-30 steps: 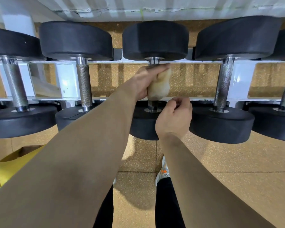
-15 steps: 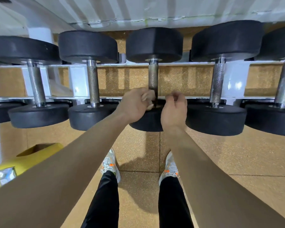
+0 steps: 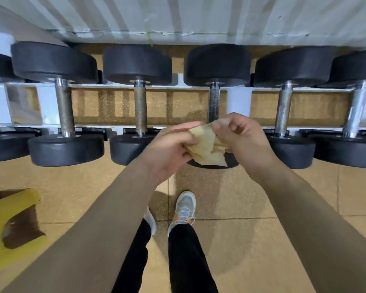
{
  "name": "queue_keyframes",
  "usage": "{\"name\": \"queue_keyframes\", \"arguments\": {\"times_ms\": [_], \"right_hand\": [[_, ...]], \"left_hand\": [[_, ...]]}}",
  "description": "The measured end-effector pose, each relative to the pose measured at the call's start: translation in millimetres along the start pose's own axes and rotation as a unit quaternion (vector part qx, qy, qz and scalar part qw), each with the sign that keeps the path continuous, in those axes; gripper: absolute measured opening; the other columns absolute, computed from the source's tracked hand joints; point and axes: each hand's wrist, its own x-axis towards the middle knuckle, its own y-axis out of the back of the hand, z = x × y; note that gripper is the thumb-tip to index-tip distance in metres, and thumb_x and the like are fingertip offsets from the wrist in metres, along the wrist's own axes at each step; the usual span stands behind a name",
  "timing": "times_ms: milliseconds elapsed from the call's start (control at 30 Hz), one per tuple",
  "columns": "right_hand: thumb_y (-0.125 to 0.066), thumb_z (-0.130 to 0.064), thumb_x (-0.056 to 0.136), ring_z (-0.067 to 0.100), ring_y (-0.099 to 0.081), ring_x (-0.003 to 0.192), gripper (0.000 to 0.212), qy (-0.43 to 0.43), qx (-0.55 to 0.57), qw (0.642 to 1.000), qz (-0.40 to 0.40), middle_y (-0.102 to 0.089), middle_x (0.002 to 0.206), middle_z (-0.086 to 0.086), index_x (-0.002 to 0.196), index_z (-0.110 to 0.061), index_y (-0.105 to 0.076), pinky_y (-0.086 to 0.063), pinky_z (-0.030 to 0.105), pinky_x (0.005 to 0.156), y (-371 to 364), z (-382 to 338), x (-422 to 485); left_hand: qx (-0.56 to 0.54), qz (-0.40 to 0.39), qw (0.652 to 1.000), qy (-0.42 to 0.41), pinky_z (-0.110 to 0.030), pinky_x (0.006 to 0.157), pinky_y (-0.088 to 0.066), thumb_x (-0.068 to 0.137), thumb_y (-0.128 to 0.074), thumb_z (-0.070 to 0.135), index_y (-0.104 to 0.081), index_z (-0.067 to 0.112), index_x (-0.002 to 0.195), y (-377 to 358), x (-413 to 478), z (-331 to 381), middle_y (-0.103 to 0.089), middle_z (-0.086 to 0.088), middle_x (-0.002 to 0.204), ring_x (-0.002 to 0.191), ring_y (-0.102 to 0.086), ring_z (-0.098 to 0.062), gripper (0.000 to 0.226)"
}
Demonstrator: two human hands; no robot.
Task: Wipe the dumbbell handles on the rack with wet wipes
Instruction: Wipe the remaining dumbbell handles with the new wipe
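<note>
Refolding crumpled beige wet wipe (image 3: 207, 148), pinched between left hand (image 3: 170, 151) and right hand (image 3: 244, 140), both grips closed on it, off the steel | white rack (image 3: 44, 106) at 12 o'clock, knurled steel dumbbell handles (image 3: 213, 102) | judged mid-task; wiped count indeterminable.

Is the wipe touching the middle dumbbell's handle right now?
Apart. In the head view both the left hand and the right hand hold the wipe up in front of the rack, below the bare handle.
</note>
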Motion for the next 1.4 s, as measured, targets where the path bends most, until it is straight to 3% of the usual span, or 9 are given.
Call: {"name": "queue_keyframes", "arguments": {"times_ms": [100,233,333,500,700,1033,1167,1267,1400], "right_hand": [[-0.059,-0.021,0.102,0.022,-0.070,0.084,0.015,-0.067,0.112,0.991,-0.022,-0.074,0.095,0.010,0.096,-0.013,-0.071,-0.058,0.038,0.076,7,-8,10],[-0.056,-0.027,0.104,0.029,-0.073,0.091,0.023,-0.062,0.067,0.996,0.017,-0.076,0.100,0.014,0.101,-0.013,-0.074,-0.062,0.045,0.084,3,-17,22],[-0.055,-0.029,0.105,0.033,-0.069,0.083,0.027,-0.032,0.034,0.997,0.058,-0.072,0.094,0.023,0.089,-0.014,-0.070,-0.059,0.053,0.083,-4,-21,28],[-0.051,-0.033,0.107,0.021,-0.055,0.062,0.032,0.017,0.009,0.992,0.124,-0.059,0.067,0.001,0.079,-0.022,-0.061,-0.048,0.034,0.061,-2,-22,39],[-0.047,-0.036,0.107,0.004,-0.038,0.046,0.032,0.065,-0.117,0.974,0.184,-0.043,0.054,-0.011,0.088,-0.011,-0.055,-0.034,0.023,0.047,21,17,76],[-0.037,-0.038,0.108,0.012,-0.049,0.066,0.027,0.089,-0.229,0.939,0.240,-0.050,0.071,-0.006,0.094,-0.018,-0.047,-0.041,0.034,0.064,37,71,150],[-0.038,-0.044,0.106,0.028,-0.057,0.104,0.029,-0.005,-0.250,0.915,0.317,-0.061,0.110,0.006,0.107,-0.019,-0.051,-0.040,0.034,0.084,44,78,162],[-0.044,-0.035,0.101,0.033,-0.054,0.111,0.036,0.053,-0.220,0.878,0.422,-0.059,0.117,0.013,0.113,-0.004,-0.059,-0.041,0.038,0.097,37,65,148],[-0.044,-0.030,0.096,0.023,-0.058,0.102,0.032,-0.002,-0.232,0.947,0.222,-0.062,0.105,0.002,0.115,-0.012,-0.062,-0.043,0.030,0.084,12,43,123]], "left_hand": [[-0.081,-0.024,0.996,0.020,-0.054,0.108,-0.041,0.077,-0.040,0.002,-0.046,-0.010,0.136,-2,9,4,-0.052,-0.024,0.129,0.118,-0.051,-0.039,0.060],[-0.143,0.025,0.988,0.048,-0.037,0.078,-0.058,0.086,-0.050,0.028,-0.052,0.006,0.109,0,14,18,-0.063,-0.013,0.099,0.092,-0.062,-0.029,0.032],[0.033,0.107,0.993,0.031,-0.041,0.086,-0.059,0.067,-0.081,0.060,-0.060,0.008,0.119,1,18,23,-0.072,-0.007,0.110,0.100,-0.072,-0.024,0.076],[0.189,0.181,0.965,-0.027,-0.033,0.075,-0.062,0.086,-0.075,0.012,-0.064,0.026,0.112,2,22,22,-0.069,0.000,0.107,0.094,-0.071,-0.018,0.032],[0.121,0.216,0.967,-0.053,-0.040,0.090,-0.060,0.093,-0.070,0.018,-0.067,0.018,0.104,11,49,18,-0.074,-0.003,0.100,0.095,-0.073,-0.020,0.011],[0.314,0.341,0.866,-0.187,-0.028,0.075,-0.054,0.097,-0.059,0.010,-0.049,0.028,0.123,10,139,-2,-0.058,0.008,0.094,0.076,-0.057,-0.004,0.033],[0.309,0.434,0.812,-0.239,-0.033,0.090,-0.050,0.092,-0.056,0.015,-0.053,0.021,0.120,-4,139,-21,-0.058,0.007,0.113,0.102,-0.059,-0.015,0.029],[0.284,0.465,0.810,-0.216,-0.042,0.096,-0.050,0.090,-0.053,0.026,-0.053,0.026,0.114,-18,125,-44,-0.060,0.006,0.116,0.108,-0.059,-0.020,0.024],[0.202,0.514,0.828,-0.095,-0.049,0.098,-0.049,0.092,-0.049,0.037,-0.053,0.032,0.104,-26,124,-67,-0.065,0.005,0.110,0.106,-0.062,-0.023,0.013]]}}
